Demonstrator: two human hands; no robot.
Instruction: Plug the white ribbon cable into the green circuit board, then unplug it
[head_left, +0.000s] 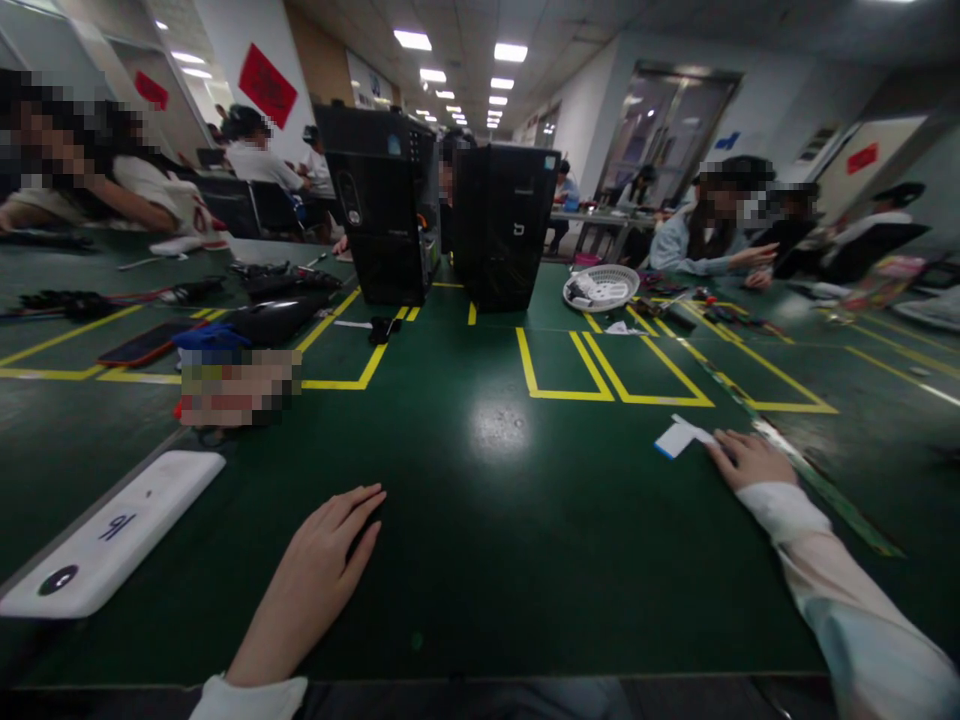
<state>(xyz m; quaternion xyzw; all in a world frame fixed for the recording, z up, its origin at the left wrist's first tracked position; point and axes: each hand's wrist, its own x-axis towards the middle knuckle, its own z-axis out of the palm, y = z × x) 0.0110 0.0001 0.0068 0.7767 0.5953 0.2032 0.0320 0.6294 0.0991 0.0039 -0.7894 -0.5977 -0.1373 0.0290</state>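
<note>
My left hand [319, 570] lies on the green table [480, 520], fingers stretched out and the thumb apart, with nothing in it. At the right, my right hand [750, 460] rests on the table with its fingertips at a white strip. That strip joins a small white card [674, 439] with a blue edge, lying flat. Whether the fingers pinch the strip or only touch it is too small to tell. A long white device [127, 530] with a dark round spot lies left of my left hand.
Two black computer towers [382, 210] [506, 230] stand at the back middle. Beside them is a white basket [601, 288] holding white items. Cables, a blue item [210, 338] and a dark pouch lie at the left. Yellow tape marks the table. Several people sit around.
</note>
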